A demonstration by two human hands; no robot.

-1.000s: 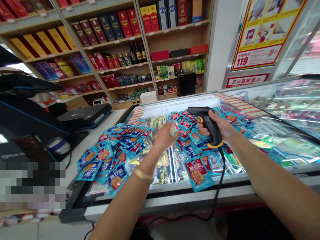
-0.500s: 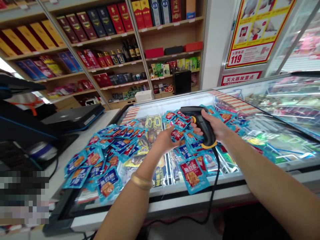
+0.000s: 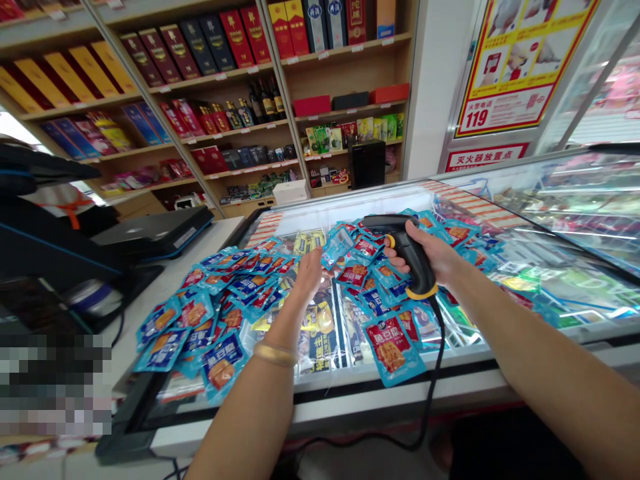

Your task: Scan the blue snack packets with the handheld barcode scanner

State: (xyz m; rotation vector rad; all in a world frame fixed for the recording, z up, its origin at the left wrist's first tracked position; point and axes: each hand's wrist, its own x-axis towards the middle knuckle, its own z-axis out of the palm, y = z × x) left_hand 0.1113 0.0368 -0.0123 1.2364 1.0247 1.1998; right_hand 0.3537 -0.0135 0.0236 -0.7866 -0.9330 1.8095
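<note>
My right hand (image 3: 434, 253) grips a black barcode scanner (image 3: 411, 250) with yellow trim by its handle. The scanner's head points left, over the packets. My left hand (image 3: 311, 272), with a gold bangle on the wrist, is closed on the edge of a blue snack packet (image 3: 337, 245), its pale printed back turned up. Beneath and around the scanner lies a loose heap of red and blue snack packets (image 3: 353, 275). Left of my left hand spreads another pile of such packets (image 3: 250, 285). One red packet (image 3: 393, 350) lies at the front edge.
Everything lies on the glass top of a chest freezer (image 3: 320, 383). The scanner's black cable (image 3: 436, 363) hangs over the front edge. A counter with a dark flat device (image 3: 155, 233) adjoins at left. Stocked shelves (image 3: 235, 127) stand behind.
My left hand has moved left from the heap and now holds a packet. My right hand keeps the scanner nearly in place. The view has shifted slightly.
</note>
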